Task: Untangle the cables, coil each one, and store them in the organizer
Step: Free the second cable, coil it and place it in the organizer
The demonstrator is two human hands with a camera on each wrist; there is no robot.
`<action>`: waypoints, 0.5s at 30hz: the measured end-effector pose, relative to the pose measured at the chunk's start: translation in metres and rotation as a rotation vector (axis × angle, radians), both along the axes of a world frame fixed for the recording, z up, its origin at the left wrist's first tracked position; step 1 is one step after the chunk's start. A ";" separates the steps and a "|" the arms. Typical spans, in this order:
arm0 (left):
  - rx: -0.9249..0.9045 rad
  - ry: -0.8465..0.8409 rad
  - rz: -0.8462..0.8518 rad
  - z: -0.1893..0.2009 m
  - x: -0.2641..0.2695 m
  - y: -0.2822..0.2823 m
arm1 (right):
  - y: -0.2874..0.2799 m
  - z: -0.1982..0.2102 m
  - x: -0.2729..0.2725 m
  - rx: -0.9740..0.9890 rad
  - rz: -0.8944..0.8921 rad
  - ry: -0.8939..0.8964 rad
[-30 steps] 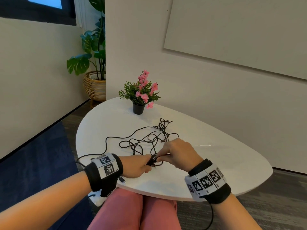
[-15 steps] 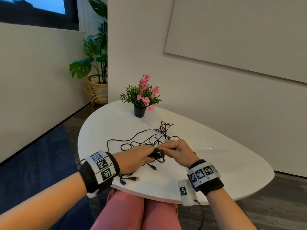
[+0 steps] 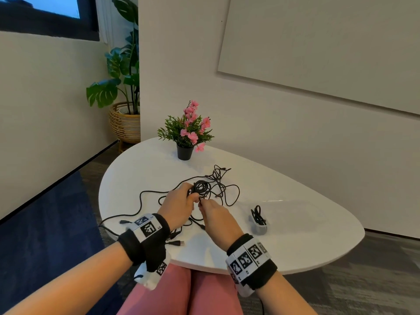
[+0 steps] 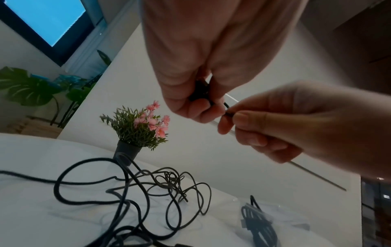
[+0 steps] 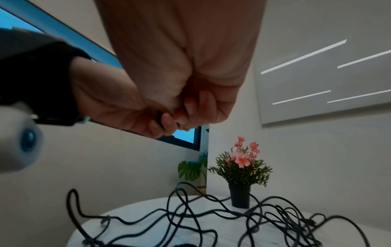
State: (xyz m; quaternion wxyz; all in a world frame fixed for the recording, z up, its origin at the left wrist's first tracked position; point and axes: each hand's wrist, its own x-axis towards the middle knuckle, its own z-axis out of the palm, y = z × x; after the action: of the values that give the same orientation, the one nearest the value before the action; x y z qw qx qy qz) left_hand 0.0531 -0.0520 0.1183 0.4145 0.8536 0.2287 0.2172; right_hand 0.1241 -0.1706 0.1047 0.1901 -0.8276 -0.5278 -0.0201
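My left hand (image 3: 181, 201) grips a small coil of black cable (image 3: 201, 187) above the white table (image 3: 295, 223). Beside it, my right hand (image 3: 210, 210) pinches the loose end of that same cable (image 4: 228, 114) between thumb and fingers. In the left wrist view the left fingers (image 4: 198, 108) curl round the dark bundle. A loose tangle of black cables (image 3: 222, 185) spreads on the table behind and left of the hands, with several plugs (image 3: 179, 242) near the front edge. A clear organizer pouch (image 3: 259, 221) with one coiled cable in it lies to the right.
A small potted plant with pink flowers (image 3: 187, 133) stands at the back of the table. A large plant in a wicker basket (image 3: 123, 119) stands on the floor by the wall at the left. One cable (image 3: 106, 226) hangs over the table's left edge.
Both hands have lifted and moved away from me, and the wound coil in the left hand has grown. The view has tilted, bringing the pouch at the right into sight.
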 end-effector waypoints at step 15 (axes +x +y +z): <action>0.308 0.293 -0.412 0.005 -0.001 -0.011 | -0.031 0.046 0.005 -0.053 0.134 -0.165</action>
State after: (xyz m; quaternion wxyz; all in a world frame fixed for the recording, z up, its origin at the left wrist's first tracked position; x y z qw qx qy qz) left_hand 0.0521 -0.0630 0.1228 0.2780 0.9572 0.0726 0.0350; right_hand 0.1289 -0.2017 0.1509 0.1249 -0.7907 -0.5962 -0.0612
